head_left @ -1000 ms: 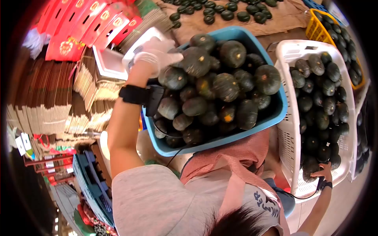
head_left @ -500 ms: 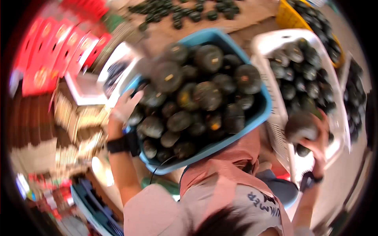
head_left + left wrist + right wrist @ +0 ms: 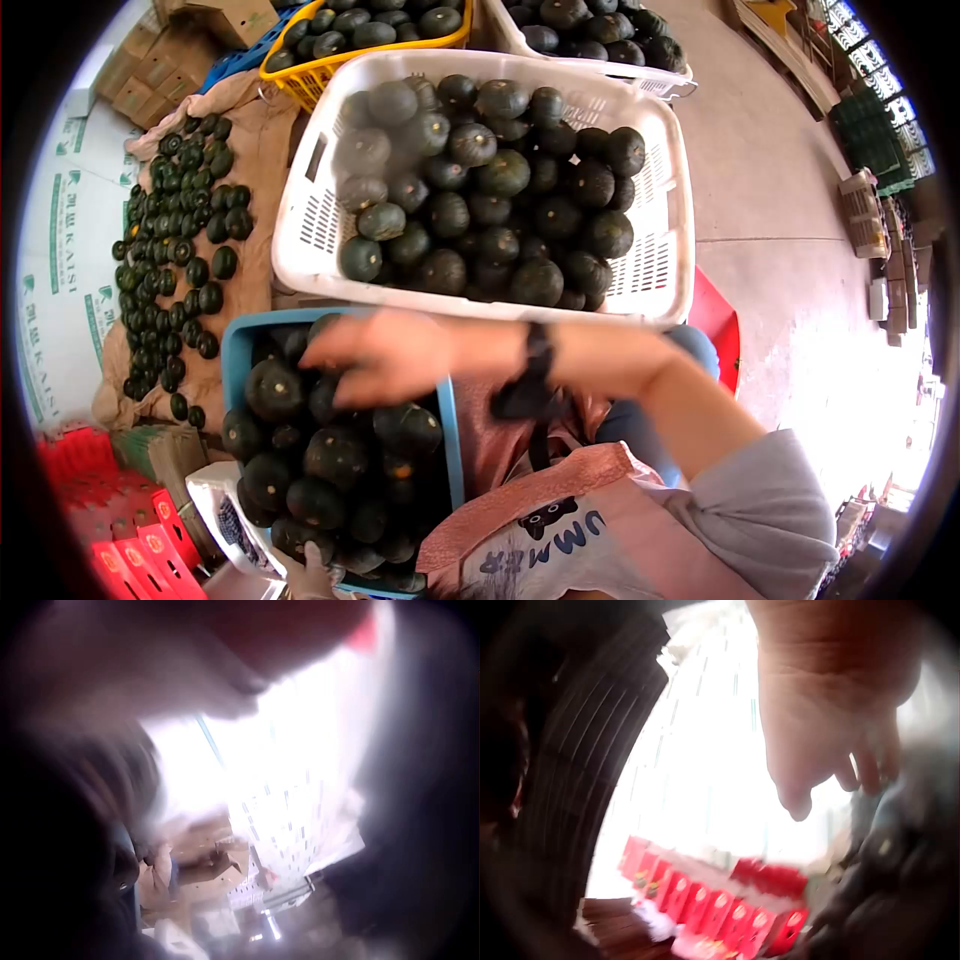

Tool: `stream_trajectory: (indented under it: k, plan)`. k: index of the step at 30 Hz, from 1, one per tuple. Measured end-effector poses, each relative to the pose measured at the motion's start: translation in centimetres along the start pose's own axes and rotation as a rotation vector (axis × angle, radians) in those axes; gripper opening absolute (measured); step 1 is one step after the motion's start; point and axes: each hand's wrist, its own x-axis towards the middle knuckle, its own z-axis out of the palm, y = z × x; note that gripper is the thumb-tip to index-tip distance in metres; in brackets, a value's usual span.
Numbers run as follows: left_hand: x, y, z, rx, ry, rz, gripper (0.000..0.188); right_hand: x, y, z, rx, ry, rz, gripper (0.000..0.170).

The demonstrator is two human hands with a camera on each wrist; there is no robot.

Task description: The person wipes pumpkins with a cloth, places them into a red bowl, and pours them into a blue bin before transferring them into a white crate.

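Dark green squashes [image 3: 335, 455] fill a blue bin [image 3: 455, 440] at lower centre of the head view. Over the bin's upper part reaches my right hand [image 3: 385, 355], blurred, its fingers spread and nothing seen in its grip. The right wrist view shows the same bare hand [image 3: 832, 727] with fingers extended, dark squashes below right. My gloved left hand [image 3: 312, 578] is at the bin's lower left corner, fingers against a squash there; its palm is hidden. The left wrist view is blurred and shows no clear contact.
A white crate [image 3: 290, 250] of squashes stands beyond the bin, with a yellow crate [image 3: 305, 78] and another white one behind. Small squashes [image 3: 165, 270] lie on brown sheeting at left. Red boxes [image 3: 135, 565] and a white foam box [image 3: 215, 490] sit lower left.
The view has turned toward the white crate. My right hand has moved from there to over the blue bin; the large squash it held is out of its grip. My left hand remains by the bin.
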Motion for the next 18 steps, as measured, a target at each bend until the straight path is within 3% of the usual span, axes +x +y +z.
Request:
stream_trajectory:
  k: [1, 2, 3, 4, 5, 7, 8, 9, 12, 14, 15, 17, 18]
  plan:
    - [-5.4, 7.1, 0.8, 0.160, 0.118, -0.050, 0.082, -2.1, 2.2, -5.3, -0.194, 0.089, 0.143, 0.052]
    - [-6.0, 9.5, -0.4, 0.429, 0.062, 0.328, 0.082, -4.3, 4.1, -10.6, -0.362, 0.062, 0.261, 0.050]
    - [-7.7, 13.2, 0.8, 0.802, 0.236, 0.222, 0.079, -7.7, 8.2, -15.1, -0.625, 0.026, 0.219, 0.054]
    - [-10.8, 18.2, 1.7, 0.550, 0.160, 0.423, 0.077, -11.5, 11.1, -19.0, -0.805, -0.118, 0.445, 0.065]
    - [-12.0, 21.5, 3.0, 0.437, 0.201, 0.715, 0.077, -14.5, 11.9, -21.1, -0.916, -0.213, 0.692, 0.074]
    - [-15.4, 30.4, 6.7, 0.382, 0.125, 1.143, 0.069, -19.7, 14.4, -23.9, -1.021, -0.436, 0.989, 0.075]
    - [-16.5, 34.0, 9.2, 0.350, 0.028, 1.328, 0.066, -23.5, 19.0, -24.7, -0.979, -0.369, 1.189, 0.075]
    - [-16.5, 36.6, 12.0, 0.376, -0.027, 1.425, 0.066, -25.0, 20.0, -24.0, -0.940, -0.256, 1.389, 0.081]
    - [-15.5, 43.3, 21.1, 0.486, -0.406, 1.671, 0.075, -27.2, 21.2, -21.3, -1.102, -0.144, 1.412, 0.097]
    - [-16.7, 46.4, 25.7, 0.354, -0.747, 1.409, 0.081, -26.8, 20.0, -21.8, -1.058, -0.127, 1.383, 0.097]
    - [-17.2, 46.6, 27.6, 0.032, -1.060, 1.123, 0.090, -26.4, 18.8, -22.3, -1.035, -0.113, 1.350, 0.098]
    - [-18.0, 47.9, 29.7, -0.093, -1.061, 0.853, 0.093, -24.1, 15.4, -23.3, -0.909, -0.063, 1.383, 0.099]
    - [-17.9, 47.8, 30.7, -0.194, -1.032, 0.775, 0.095, -23.5, 15.1, -23.9, -0.526, 0.111, 1.186, 0.098]
